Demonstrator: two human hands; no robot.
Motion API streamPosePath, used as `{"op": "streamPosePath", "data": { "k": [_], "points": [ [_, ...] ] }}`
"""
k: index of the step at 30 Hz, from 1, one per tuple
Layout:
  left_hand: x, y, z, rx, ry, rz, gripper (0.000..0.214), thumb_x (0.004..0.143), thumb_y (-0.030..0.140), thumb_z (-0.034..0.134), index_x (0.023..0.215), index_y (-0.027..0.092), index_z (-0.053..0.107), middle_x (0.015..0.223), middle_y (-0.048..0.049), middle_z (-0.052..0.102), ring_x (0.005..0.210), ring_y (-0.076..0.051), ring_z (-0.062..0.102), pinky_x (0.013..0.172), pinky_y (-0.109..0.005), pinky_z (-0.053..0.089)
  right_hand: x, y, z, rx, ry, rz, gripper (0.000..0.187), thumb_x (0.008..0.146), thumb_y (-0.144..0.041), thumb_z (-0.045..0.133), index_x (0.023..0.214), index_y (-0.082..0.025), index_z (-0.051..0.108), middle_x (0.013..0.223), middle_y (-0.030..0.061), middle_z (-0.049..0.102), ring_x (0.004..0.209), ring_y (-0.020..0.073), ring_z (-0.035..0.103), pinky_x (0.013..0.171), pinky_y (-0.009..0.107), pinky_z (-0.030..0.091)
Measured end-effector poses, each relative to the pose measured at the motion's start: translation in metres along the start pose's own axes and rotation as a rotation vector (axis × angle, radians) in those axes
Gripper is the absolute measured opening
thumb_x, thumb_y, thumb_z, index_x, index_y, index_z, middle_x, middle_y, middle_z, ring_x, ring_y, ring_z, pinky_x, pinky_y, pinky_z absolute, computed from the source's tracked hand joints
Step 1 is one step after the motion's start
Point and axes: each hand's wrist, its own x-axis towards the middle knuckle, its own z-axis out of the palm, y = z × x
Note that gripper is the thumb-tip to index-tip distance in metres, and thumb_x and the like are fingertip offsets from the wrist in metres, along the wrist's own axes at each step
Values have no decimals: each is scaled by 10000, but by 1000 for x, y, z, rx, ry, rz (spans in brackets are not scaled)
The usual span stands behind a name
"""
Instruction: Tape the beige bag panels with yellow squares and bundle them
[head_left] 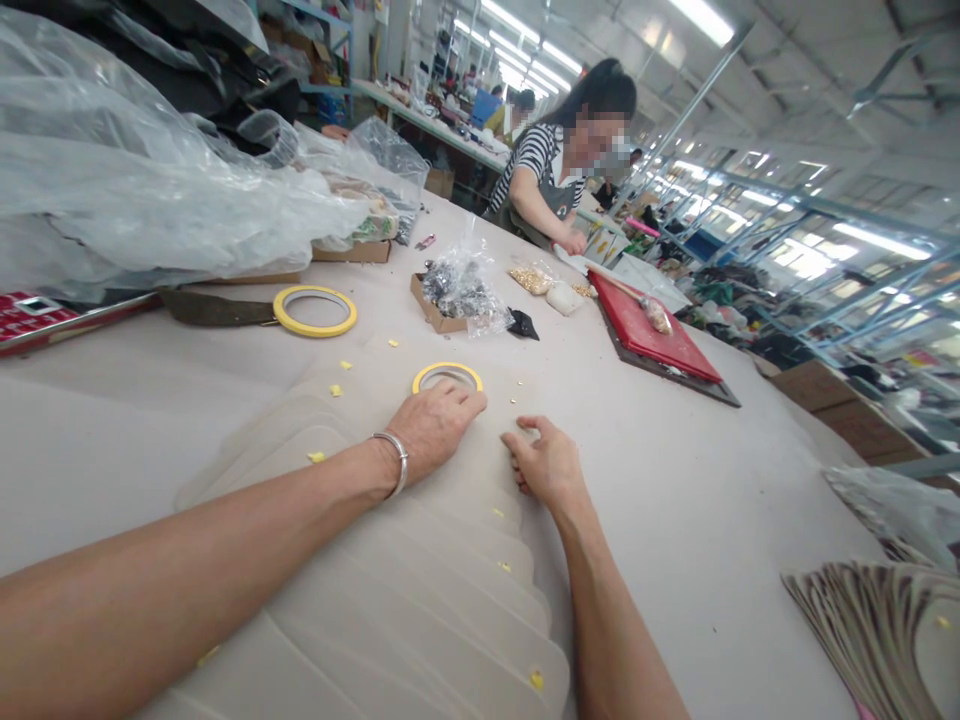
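My left hand (439, 425), with a silver bangle at the wrist, is closed on the near edge of a roll of yellow tape (448, 369). Its fingers curl down and hide part of the roll. To the right, my right hand (549, 462) has curled fingers, thumb and index finger close together; anything between them is too small to make out. Beneath both arms, thin beige sheets (420, 590) with rounded edges lie fanned out in overlapping layers. Small yellow tape bits (536, 680) are dotted along their edges.
Another yellow tape roll (315, 311) lies at the left by a dark strap. Ahead are a small box of bagged metal parts (461, 290) and a red board (656, 325). A co-worker (555, 170) works across the table. A beige stack (877, 630) stands at right.
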Motion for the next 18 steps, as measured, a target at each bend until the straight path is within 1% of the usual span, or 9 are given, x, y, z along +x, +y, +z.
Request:
{"op": "streamPosePath", "data": {
  "k": [1, 3, 5, 7, 9, 12, 14, 17, 18],
  "points": [
    [2, -3, 1, 3, 10, -1, 217, 940, 159, 373, 1022, 170, 574, 961, -64, 632, 973, -230, 528, 761, -341, 453, -2, 3, -2, 136, -13, 32, 402, 758, -423, 601, 1092, -204, 549, 499, -68, 537, 371, 113, 482, 362, 210, 406],
    [5, -8, 2, 4, 4, -4, 219, 928, 138, 386, 1028, 165, 579, 957, -70, 642, 960, -227, 533, 758, -337, 452, -5, 8, -4, 368, -25, 46, 454, 734, -481, 628, 1069, -191, 532, 509, -81, 515, 353, 99, 444, 330, 204, 388],
    [7, -9, 3, 3, -5, -1, 217, 916, 123, 398, 1026, 164, 579, 944, -69, 649, 938, -229, 543, 734, -335, 449, -8, 12, -4, 413, -16, -17, 419, 728, -507, 631, 973, -170, 579, 510, -73, 507, 348, 84, 417, 322, 192, 356],
    [8, -9, 3, -3, -1, -2, 213, 907, 113, 404, 1014, 165, 580, 934, -70, 652, 919, -231, 549, 721, -335, 444, -8, 12, -1, 271, 9, -105, 361, 753, -498, 604, 890, -167, 649, 504, -51, 517, 366, 85, 426, 351, 194, 346],
    [8, -8, 2, -13, -3, -9, 214, 901, 106, 402, 1006, 166, 580, 932, -73, 652, 909, -230, 553, 721, -337, 443, -7, 9, 2, 58, 62, -197, 315, 793, -461, 556, 850, -188, 704, 516, -28, 553, 424, 102, 471, 425, 209, 374],
    [8, -6, -1, -20, -35, -23, 227, 900, 104, 395, 1019, 165, 579, 943, -74, 654, 922, -235, 558, 729, -341, 450, -7, 0, 0, -185, 110, -277, 264, 805, -383, 530, 815, -212, 731, 566, -12, 604, 522, 118, 512, 527, 224, 380],
    [9, -7, -2, -20, -55, -35, 233, 899, 106, 393, 1023, 165, 581, 943, -72, 655, 932, -239, 564, 730, -341, 458, -11, -5, -8, -229, 5, -275, 228, 787, -341, 541, 757, -204, 721, 571, -21, 596, 527, 106, 487, 519, 219, 345],
    [9, -10, -2, -53, -23, -11, 231, 909, 128, 399, 1028, 172, 592, 926, -64, 661, 945, -229, 579, 754, -336, 477, -19, -6, -23, -194, -298, -231, 186, 761, -301, 569, 680, -186, 691, 537, -50, 541, 485, 77, 416, 472, 205, 287],
    [8, -11, -2, -87, 13, 16, 230, 919, 144, 398, 1036, 175, 594, 940, -60, 666, 952, -215, 589, 778, -328, 484, -22, -5, -26, -176, -351, -223, 179, 759, -295, 579, 675, -182, 690, 535, -53, 536, 482, 72, 407, 467, 203, 282]
  ]
}}
